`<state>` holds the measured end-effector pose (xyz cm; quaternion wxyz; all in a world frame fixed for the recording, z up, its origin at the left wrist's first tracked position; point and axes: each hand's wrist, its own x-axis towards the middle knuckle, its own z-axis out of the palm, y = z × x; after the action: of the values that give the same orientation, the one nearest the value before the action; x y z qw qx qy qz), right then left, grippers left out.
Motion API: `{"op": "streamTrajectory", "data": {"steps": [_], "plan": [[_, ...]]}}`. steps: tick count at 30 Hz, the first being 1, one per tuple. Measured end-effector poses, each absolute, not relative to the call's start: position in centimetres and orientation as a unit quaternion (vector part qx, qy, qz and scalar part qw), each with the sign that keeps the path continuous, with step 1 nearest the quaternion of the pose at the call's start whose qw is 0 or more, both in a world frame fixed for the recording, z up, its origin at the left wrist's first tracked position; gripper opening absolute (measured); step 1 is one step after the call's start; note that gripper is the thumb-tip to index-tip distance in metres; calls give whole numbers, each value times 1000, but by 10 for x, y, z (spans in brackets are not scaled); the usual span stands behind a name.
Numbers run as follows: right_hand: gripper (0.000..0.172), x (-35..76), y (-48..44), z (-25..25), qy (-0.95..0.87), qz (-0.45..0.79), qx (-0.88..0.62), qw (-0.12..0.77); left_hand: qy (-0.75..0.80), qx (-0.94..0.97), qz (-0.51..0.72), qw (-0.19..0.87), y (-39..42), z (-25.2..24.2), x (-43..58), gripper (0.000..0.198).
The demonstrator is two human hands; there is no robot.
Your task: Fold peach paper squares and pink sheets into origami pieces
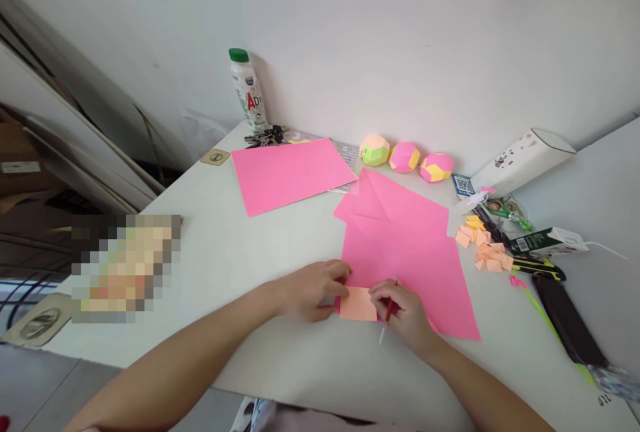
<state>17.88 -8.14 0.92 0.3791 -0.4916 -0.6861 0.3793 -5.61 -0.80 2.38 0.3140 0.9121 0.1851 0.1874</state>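
Observation:
A small peach paper slip (358, 304) lies over the lower left corner of a large pink sheet (400, 252), close to the table's front edge. My left hand (316, 291) has curled fingers gripping the slip's left edge, with one fingertip resting on the pink sheet. Between the fingers of my right hand (404, 315) is a slim red pen (389, 311) with a whitish lower end, slanting downward. The same hand's fingertips touch the slip's upper right corner. Further back, another folded pink sheet (425, 204) adjoins the large one.
Left of centre lies a pink rectangle (293, 175). Three faceted paper balls (405, 157) line the wall, and a white bottle (249, 95) stands by black clips (267, 137). On the right are small peach paper pieces (493, 257), a cutter (540, 267), a carton (550, 241) and a black case (567, 319).

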Motion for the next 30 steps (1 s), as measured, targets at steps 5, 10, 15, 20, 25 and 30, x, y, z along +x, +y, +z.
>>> {"op": "streamTrajectory", "data": {"steps": [5,10,15,20,25,30], "plan": [[19,172,-81,11,-706,309,-491,405,178,900,179,356,-1,22,-58,13],[22,167,-81,13,-718,269,-493,411,217,895,190,341,0,15,-53,3],[25,171,-80,7,-750,249,-468,395,217,906,176,317,0,14,-52,8],[25,173,-79,3,-774,253,-438,380,205,911,158,321,3,17,-55,11],[25,172,-77,5,-773,256,-431,390,200,913,147,323,5,19,-57,10],[28,173,-78,5,-772,274,-423,387,200,913,145,325,5,18,-57,11]]}}
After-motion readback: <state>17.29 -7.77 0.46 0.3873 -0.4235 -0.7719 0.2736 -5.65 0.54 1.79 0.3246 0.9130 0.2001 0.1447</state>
